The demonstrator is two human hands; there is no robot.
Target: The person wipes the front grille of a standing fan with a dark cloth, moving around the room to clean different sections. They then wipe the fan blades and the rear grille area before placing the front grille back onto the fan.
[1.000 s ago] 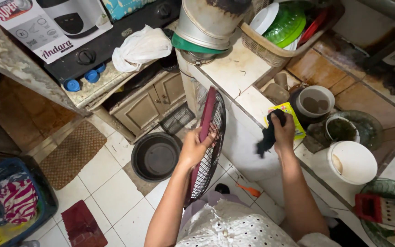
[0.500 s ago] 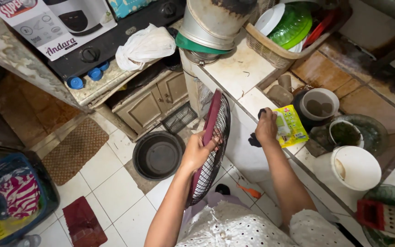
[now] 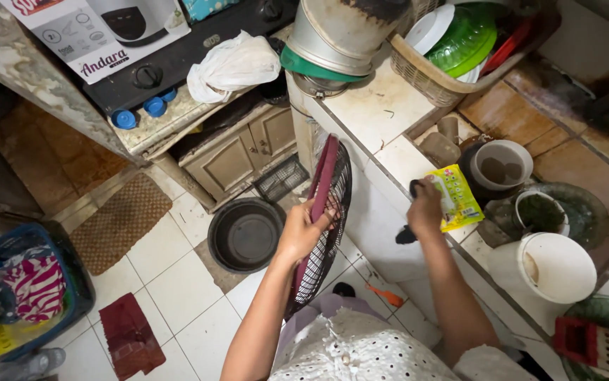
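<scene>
Since the earlier frame, the right hand (image 3: 426, 209), clenching one dark cloth (image 3: 408, 233), has shifted along the counter (image 3: 378, 106) front edge beside one yellow sachet (image 3: 457, 197). Left hand (image 3: 303, 227) grasps one fan grille (image 3: 324, 219), upright against the counter's front.

Soft even indoor light, faint shadows, sharp centre, wide-angle stretching at edges

My fan grille (image 3: 324, 226) is maroon-rimmed with black wire; my cloth (image 3: 409, 231) is black, the sachet (image 3: 457, 197) yellow and green, the desk (image 3: 378, 106) white, my top (image 3: 361, 353) white eyelet.
</scene>
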